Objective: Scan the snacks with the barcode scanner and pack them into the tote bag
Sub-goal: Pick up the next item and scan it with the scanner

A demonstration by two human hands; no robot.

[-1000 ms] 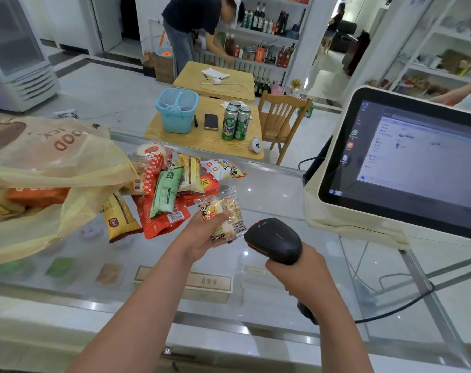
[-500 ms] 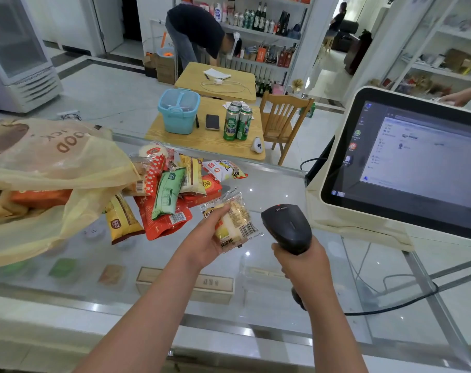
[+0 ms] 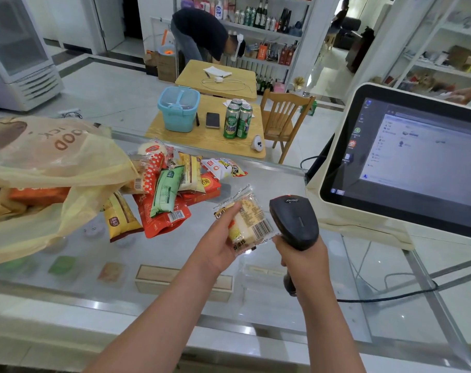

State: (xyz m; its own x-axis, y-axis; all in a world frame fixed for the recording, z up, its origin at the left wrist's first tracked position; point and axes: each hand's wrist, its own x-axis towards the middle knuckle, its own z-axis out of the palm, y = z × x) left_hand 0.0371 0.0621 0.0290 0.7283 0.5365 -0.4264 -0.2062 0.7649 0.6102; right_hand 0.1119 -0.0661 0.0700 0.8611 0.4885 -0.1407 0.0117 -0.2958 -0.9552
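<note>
My left hand [image 3: 218,243] holds a clear-wrapped cake snack [image 3: 249,220] above the glass counter, its barcode turned toward the right. My right hand [image 3: 305,255] grips the black barcode scanner [image 3: 295,220], whose head sits right beside the snack's barcode. A pile of several snack packets [image 3: 169,189] lies on the counter behind my left hand. The yellow tote bag [image 3: 40,168] lies at the left with its mouth toward the pile and an orange packet inside.
A cash-register screen [image 3: 406,162] stands at the right, with the scanner's cable [image 3: 390,298] trailing across the glass counter [image 3: 255,305]. Beyond the counter are wooden tables, a chair, cans, a blue bucket, and a person bending at the shelves.
My left hand has tilted the snack so its barcode faces the scanner. My right hand has brought the scanner up and closer to the snack.
</note>
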